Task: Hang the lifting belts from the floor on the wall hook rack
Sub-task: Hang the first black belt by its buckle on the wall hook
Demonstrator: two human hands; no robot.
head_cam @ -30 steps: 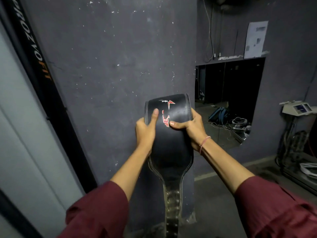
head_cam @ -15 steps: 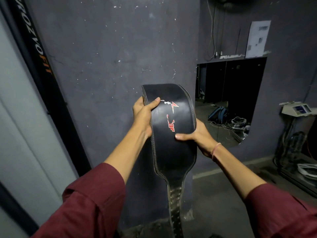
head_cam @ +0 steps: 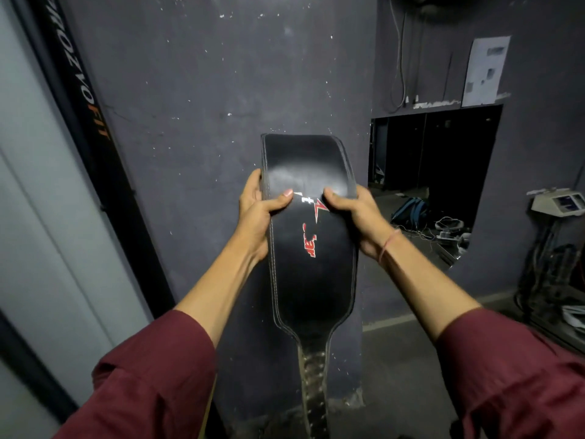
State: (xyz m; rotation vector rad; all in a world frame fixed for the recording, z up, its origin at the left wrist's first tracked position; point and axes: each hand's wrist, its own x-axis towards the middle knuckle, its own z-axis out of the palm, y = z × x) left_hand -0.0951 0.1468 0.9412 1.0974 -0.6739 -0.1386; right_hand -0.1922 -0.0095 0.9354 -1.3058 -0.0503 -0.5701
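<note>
Both hands grip a black leather lifting belt (head_cam: 311, 264) upright before the dark wall (head_cam: 205, 106): left hand (head_cam: 258, 213) and right hand (head_cam: 357, 217) fingers clenched on its wide padded section's edges, strap hanging down.

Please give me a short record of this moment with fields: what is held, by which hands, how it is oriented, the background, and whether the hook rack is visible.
held item: black lifting belt, red and white logo on its face
left hand: grips the belt's left edge, thumb on the front
right hand: grips the right edge, thumb on the front
orientation: wide part up, narrow strap hanging down
background: dark grey wall
hook rack: not in view
</note>
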